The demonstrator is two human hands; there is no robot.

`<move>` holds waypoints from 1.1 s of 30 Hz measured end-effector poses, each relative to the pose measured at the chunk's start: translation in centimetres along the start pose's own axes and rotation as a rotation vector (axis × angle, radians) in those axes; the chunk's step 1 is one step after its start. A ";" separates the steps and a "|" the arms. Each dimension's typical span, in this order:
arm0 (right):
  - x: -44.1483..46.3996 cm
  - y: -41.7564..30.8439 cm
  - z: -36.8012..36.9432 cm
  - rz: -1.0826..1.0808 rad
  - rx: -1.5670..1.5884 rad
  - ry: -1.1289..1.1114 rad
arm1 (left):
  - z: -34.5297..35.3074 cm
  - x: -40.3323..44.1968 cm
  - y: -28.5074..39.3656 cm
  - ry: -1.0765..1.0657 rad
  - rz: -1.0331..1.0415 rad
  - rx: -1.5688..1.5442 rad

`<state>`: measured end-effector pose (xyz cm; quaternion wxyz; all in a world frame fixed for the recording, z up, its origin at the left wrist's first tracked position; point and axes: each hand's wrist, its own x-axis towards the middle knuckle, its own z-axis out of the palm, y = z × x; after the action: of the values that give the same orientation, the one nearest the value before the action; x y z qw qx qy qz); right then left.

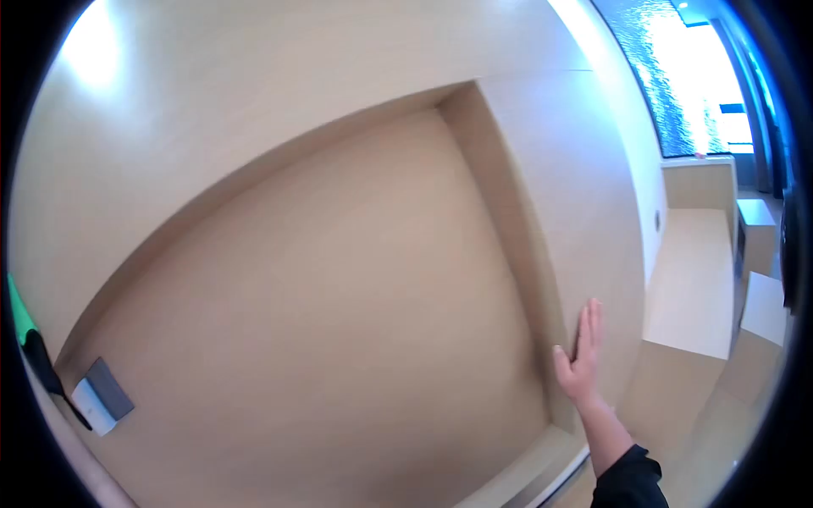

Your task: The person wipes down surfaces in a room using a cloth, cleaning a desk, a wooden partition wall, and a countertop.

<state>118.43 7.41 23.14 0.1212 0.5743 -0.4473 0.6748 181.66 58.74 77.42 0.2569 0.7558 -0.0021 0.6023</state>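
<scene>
My right hand [583,364] lies flat against the beige panel [563,161], just right of a recessed niche. Its fingers stretch upward and its thumb is spread toward the niche's side edge. The hand holds nothing, and a black sleeve [631,483] covers the forearm. Beside it, the niche's wide back panel [339,296] is plain beige wood. My left hand does not show.
A grey and white box-like fitting [103,396] is at the niche's lower left. Near it are a black object [42,360] and a green one [19,311], both unclear. A bench [694,279] and a bright window [686,85] stand to the right.
</scene>
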 end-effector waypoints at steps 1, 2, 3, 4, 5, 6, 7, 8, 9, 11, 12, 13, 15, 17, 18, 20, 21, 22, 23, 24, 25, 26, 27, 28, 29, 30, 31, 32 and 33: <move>0.1 -0.3 0.1 -0.016 0.015 0.004 | -0.3 -0.1 0.2 -0.006 -0.004 0.008; 0.2 -0.4 0.1 -0.035 0.034 0.009 | -0.6 -0.7 0.8 -0.009 -0.007 0.009; 0.3 -0.5 0.1 -0.041 0.041 0.005 | -0.7 -1.2 1.5 -0.010 -0.006 0.010; 0.2 -0.6 0.0 -0.046 0.051 0.000 | -0.7 -1.7 2.5 -0.015 -0.001 0.010; 0.2 -0.3 -0.1 -0.049 0.064 -0.004 | -1.0 -2.1 3.5 -0.016 0.005 0.011; 0.3 -0.4 -0.2 -0.060 0.051 0.006 | -1.3 -2.6 4.5 -0.019 0.016 0.013; 0.3 -0.4 -0.3 -0.077 0.075 0.016 | -1.5 -2.8 5.6 -0.023 0.022 0.015; 0.5 -0.3 -0.4 -0.097 0.101 0.028 | -1.8 -3.3 6.8 -0.022 0.032 0.013; 0.9 0.1 -0.6 -0.122 0.128 0.040 | -2.0 -3.7 7.9 -0.026 0.037 0.014; 2.0 1.9 -1.0 -0.203 0.180 0.075 | -2.5 -4.9 10.4 -0.033 0.051 0.006; 2.2 2.9 -1.1 -0.222 0.216 0.078 | -3.0 -5.3 11.6 -0.030 0.057 -0.002; 2.8 4.2 -1.2 -0.239 0.255 0.077 | -3.7 -6.0 13.8 -0.031 0.073 0.000; 4.5 6.3 -2.0 -0.215 0.264 0.082 | -4.6 -7.1 17.1 -0.037 0.096 -0.019; 6.2 8.8 -3.4 -0.209 0.254 0.056 | -5.7 -8.0 21.8 -0.031 0.123 -0.056; 6.4 10.2 -4.4 -0.210 0.242 0.027 | -6.6 -8.8 24.5 -0.035 0.145 -0.055; 7.2 13.2 -6.0 -0.225 0.244 -0.025 | -8.9 -11.0 29.3 -0.037 0.169 -0.067; 7.2 14.3 -6.7 -0.227 0.261 -0.056 | -10.2 -11.9 32.0 -0.038 0.181 -0.080; 7.1 15.3 -7.2 -0.224 0.273 -0.078 | -11.5 -12.8 34.8 -0.034 0.199 -0.097; 7.1 16.2 -7.8 -0.228 0.259 -0.121 | -13.2 -13.6 37.6 -0.022 0.219 -0.115; 7.0 17.2 -8.4 -0.231 0.241 -0.162 | -15.0 -14.4 40.7 -0.011 0.238 -0.139; 7.0 18.2 -9.0 -0.234 0.218 -0.205 | -17.0 -15.6 43.8 -0.003 0.264 -0.166; 6.9 19.2 -9.1 -0.193 0.199 -0.303 | -18.8 -16.8 46.9 0.003 0.288 -0.192; 6.9 19.8 -9.3 -0.151 0.183 -0.409 | -21.0 -17.9 49.9 0.011 0.314 -0.220; 6.8 20.6 -9.3 -0.109 0.159 -0.525 | -23.1 -19.3 52.8 0.010 0.339 -0.246; 5.9 21.4 -8.7 -0.155 0.097 -0.532 | -25.2 -20.5 55.6 0.009 0.362 -0.283; 4.7 21.8 -8.1 -0.199 0.035 -0.544 | -27.4 -21.9 58.6 0.007 0.395 -0.319; 4.4 21.4 -8.2 -0.195 0.058 -0.546 | -29.9 -23.1 61.3 0.010 0.426 -0.360; 4.1 21.1 -8.3 -0.194 0.084 -0.545 | -32.5 -24.5 63.7 0.019 0.455 -0.398; 4.1 21.1 -8.5 -0.181 0.113 -0.573 | -34.9 -25.9 66.0 0.024 0.487 -0.436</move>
<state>97.20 0.29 17.44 0.0175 0.7845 -0.3721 0.4957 122.18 7.19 84.25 0.2610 0.6531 -0.3084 0.6405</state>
